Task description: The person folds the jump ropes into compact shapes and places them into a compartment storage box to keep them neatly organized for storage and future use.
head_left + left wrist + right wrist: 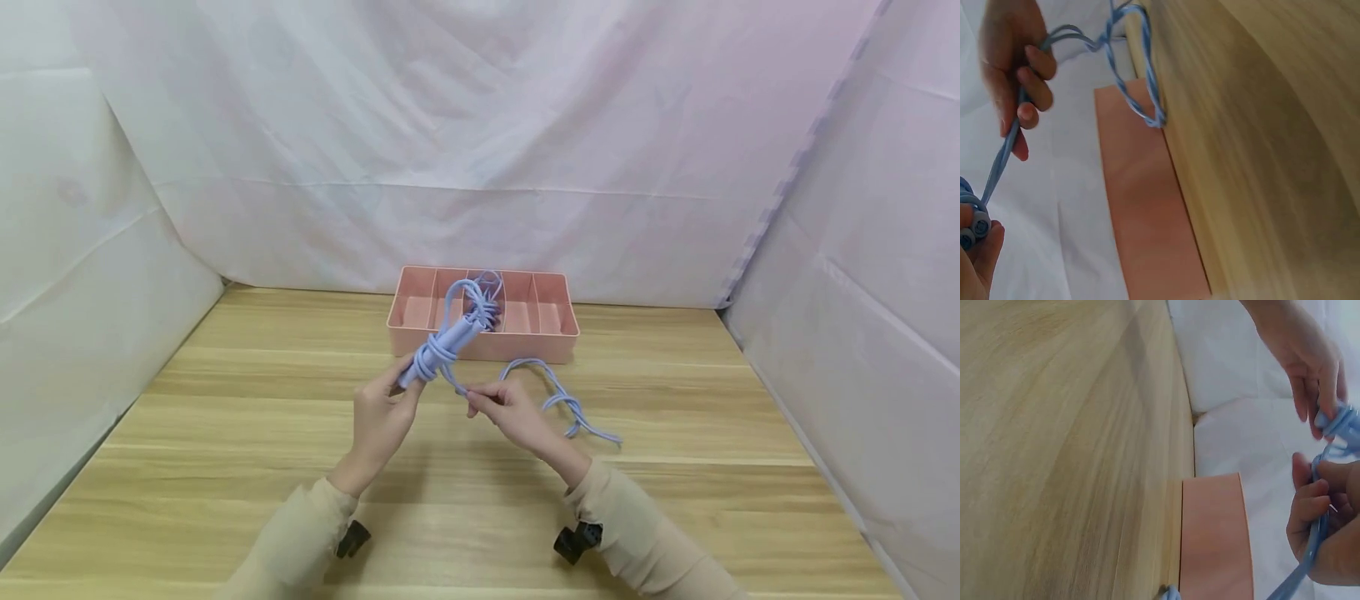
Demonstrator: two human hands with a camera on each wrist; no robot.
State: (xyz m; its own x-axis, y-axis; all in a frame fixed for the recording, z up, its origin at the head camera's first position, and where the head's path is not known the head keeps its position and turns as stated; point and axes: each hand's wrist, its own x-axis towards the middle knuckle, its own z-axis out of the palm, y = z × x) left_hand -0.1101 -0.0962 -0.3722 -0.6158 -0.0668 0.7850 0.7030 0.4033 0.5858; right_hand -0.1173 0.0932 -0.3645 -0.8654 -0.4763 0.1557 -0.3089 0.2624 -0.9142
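Observation:
My left hand grips the lower end of two light-blue jump rope handles held side by side and tilted up to the right. Several turns of the blue rope circle the handles, and a loop arches over their upper end. To the right, my right hand pinches the rope's strand, which runs taut from the wound turns in the left wrist view. Beyond that hand, the rope's doubled, twisted tail trails towards the table. In the right wrist view the rope passes through the curled fingers.
A pink divided box stands at the table's back, behind the hands. One middle compartment holds a bluish-purple bundle, partly hidden by the handles. White cloth hangs behind the wooden table. Small black devices sit at both wrists.

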